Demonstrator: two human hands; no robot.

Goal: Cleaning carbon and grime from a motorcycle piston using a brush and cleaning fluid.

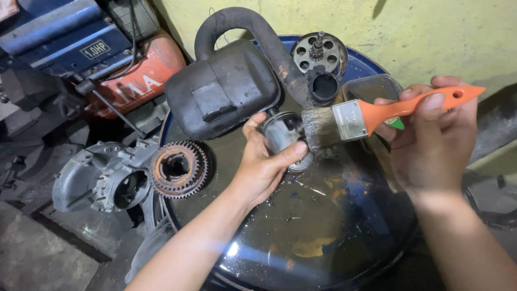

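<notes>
Two hands clean a small part over a wet dark drum top (301, 237).
The left hand (264, 161) is closed around a small grey metal cylinder (281, 133); the right hand (431, 140) grips an orange-handled paintbrush (371, 116), bristles touching the cylinder. A rusty toothed gear ring (179, 168) lies near, to the left.

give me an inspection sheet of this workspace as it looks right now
surface: blue drum top, wet and oily, with orange flecks.
job's things: small metal cylinder part; paintbrush with orange handle, its bristles against the part.
clutter: black air-filter box with hose, rusty gear, round perforated disc, clear container on the drum.
grippers: left hand grips the part, fingers wrapped round it; right hand holds the brush handle.
cables: black cable over the red compressor tank.
surroundings: grey engine casing on the floor at left; yellowish wall behind.
</notes>
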